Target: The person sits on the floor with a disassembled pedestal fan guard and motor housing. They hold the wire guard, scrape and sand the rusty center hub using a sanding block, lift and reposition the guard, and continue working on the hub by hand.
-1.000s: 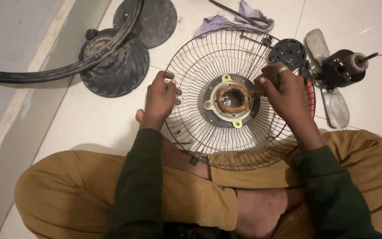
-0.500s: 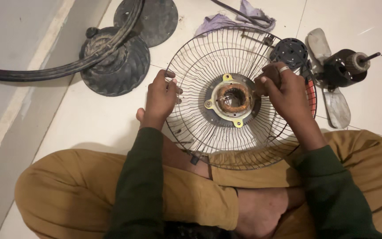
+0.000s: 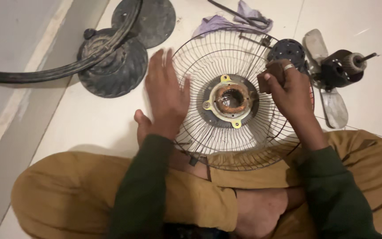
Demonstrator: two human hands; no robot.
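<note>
While the left hand [image 3: 166,95] lies flat with its fingers spread against the near-left rim of the wire fan guard [image 3: 208,66], the right hand [image 3: 290,90] is closed around a small brown pad [image 3: 273,73], pinched between thumb and fingers and set against the wires on the far-right side. The guard rests tilted on the person's crossed legs, its round metal hub [image 3: 231,99] lying between the two hands, rusty at the middle. As I judge it, the rubbing goes best if the flat hand bears down firmly, since the guard sits on soft trousers and could rock or spin under the pad. Strokes should follow the wires out from the hub, not across them, so the pad does not snag. Fingertips are best kept clear of the gaps between wires. Just beyond the right hand lie a dark round cap [image 3: 288,51], a fan blade [image 3: 332,106] and a motor [image 3: 343,66]; beyond the left hand sit two dark round bases [image 3: 111,66].
</note>
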